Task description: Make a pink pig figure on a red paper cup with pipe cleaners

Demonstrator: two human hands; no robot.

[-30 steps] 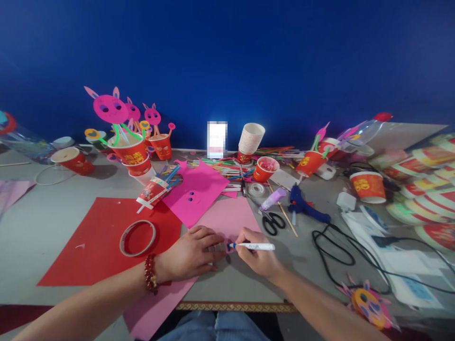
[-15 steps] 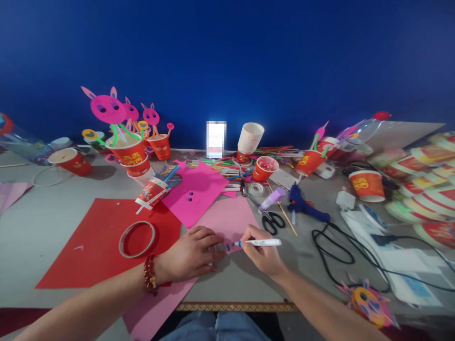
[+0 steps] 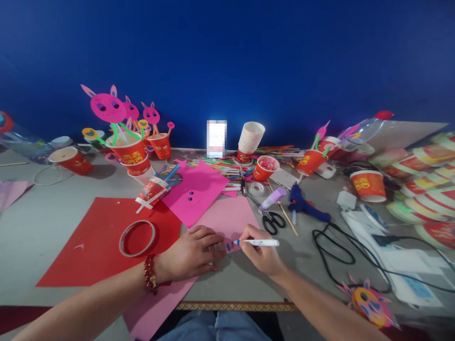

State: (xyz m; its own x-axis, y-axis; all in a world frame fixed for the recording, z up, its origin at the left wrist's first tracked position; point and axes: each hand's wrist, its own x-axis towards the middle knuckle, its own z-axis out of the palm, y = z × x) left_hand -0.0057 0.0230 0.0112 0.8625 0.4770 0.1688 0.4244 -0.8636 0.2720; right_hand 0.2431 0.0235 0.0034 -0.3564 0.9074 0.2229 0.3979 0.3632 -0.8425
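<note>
My right hand (image 3: 263, 261) is closed around a white acrylic marker (image 3: 262, 243) with a blue tip. The tip meets the lower edge of a light pink paper sheet (image 3: 232, 213), beside a small blue oval (image 3: 228, 246). My left hand (image 3: 188, 253), with a red bead bracelet at its wrist, lies palm down with fingers stretched over the sheet's lower left part. What lies beneath those fingers is mostly hidden. A hot pink sheet (image 3: 199, 189) with a small drawn face lies just behind, overlapping the light pink one.
On the left, a tape roll (image 3: 122, 241) rests on red paper (image 3: 81, 251). Black-handled scissors (image 3: 272, 222), a purple glue stick (image 3: 273, 198) and a blue glue gun (image 3: 305, 206) with its cord lie right of the sheet. Red paper cups (image 3: 132, 154) with pink rabbit faces stand behind.
The marker has shifted very slightly left in my right hand's grip, its tip still at the paper. My left hand stays in place.
</note>
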